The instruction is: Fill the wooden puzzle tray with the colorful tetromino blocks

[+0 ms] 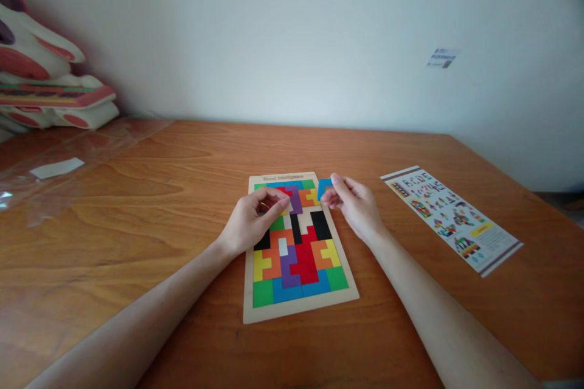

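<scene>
Two bare hands work above a wooden block-puzzle tray (296, 306), which lies beneath the left fingers and just left of the right ones. The left hand (250, 219) pinches a small whitish piece (289, 205) between thumb and forefinger, over the tray's far half. The right hand (358, 205) grips a blue piece (323, 187) between thumb and bent fingers, beside the tray's far right edge. Nearer the wearer than both sets of fingertips, red blocks (308, 262) fill the tray's middle; a black block (321, 225) sits just below the right fingertips, next to a bare patch. Right of the right fingers lies a printed pattern sheet (449, 219). Well left of the left fingers are clear plastic wrapping (107, 144) and, beyond, a toy keyboard (59, 97).
</scene>
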Demonstrator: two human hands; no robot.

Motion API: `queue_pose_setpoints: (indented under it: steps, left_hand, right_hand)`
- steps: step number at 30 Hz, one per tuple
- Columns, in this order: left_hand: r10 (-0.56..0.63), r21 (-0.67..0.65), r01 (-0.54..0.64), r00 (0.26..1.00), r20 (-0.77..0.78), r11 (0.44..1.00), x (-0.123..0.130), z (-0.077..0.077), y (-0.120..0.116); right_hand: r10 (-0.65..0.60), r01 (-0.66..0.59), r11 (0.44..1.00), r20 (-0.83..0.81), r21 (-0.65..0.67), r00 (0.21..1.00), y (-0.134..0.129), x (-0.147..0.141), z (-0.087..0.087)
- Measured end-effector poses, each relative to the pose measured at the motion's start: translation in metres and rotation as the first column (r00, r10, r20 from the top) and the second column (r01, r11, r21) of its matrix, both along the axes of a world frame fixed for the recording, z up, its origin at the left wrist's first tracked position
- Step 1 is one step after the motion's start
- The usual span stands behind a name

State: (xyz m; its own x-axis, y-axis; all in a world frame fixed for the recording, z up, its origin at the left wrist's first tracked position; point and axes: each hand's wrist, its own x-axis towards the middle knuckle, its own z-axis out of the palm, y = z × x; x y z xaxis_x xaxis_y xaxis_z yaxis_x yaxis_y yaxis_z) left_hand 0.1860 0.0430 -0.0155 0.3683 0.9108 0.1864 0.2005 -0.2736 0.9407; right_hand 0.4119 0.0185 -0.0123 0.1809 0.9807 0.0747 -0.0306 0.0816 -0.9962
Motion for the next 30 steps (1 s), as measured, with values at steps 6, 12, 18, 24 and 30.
queue_pose_setpoints:
  steps: [6, 12, 18, 24, 30]
  left_hand:
    - [-0.018, 0.002, 0.018, 1.0, 0.002, 1.0, -0.0003, -0.0013, 0.0002]
    - [-0.022, 0.012, 0.022, 1.0, -0.01, 1.0, -0.0002, -0.0008, 0.0]
    - [-0.026, 0.008, 0.027, 0.999, -0.03, 1.0, 0.0014, 0.0022, -0.0014]
    - [-0.028, 0.02, 0.029, 0.999, -0.037, 0.999, 0.0006, 0.002, -0.0014]
    - [-0.029, 0.026, 0.031, 0.998, -0.062, 0.999, 0.0005, 0.0014, -0.0014]
  right_hand:
    - [0.005, -0.04, 0.993, -0.296, -0.112, 0.955, 0.0041, 0.003, 0.0021]
    - [0.065, -0.08, 0.993, -0.173, -0.084, 0.983, 0.0023, 0.0045, 0.0004]
    - [0.092, -0.101, 0.993, -0.135, -0.06, 0.987, 0.0026, 0.0055, -0.0038]
    - [0.079, -0.093, 0.989, -0.121, -0.112, 0.989, 0.003, 0.0051, -0.0034]
    - [0.088, -0.108, 0.987, -0.158, -0.121, 0.984, 0.0015, 0.0038, 0.0013]
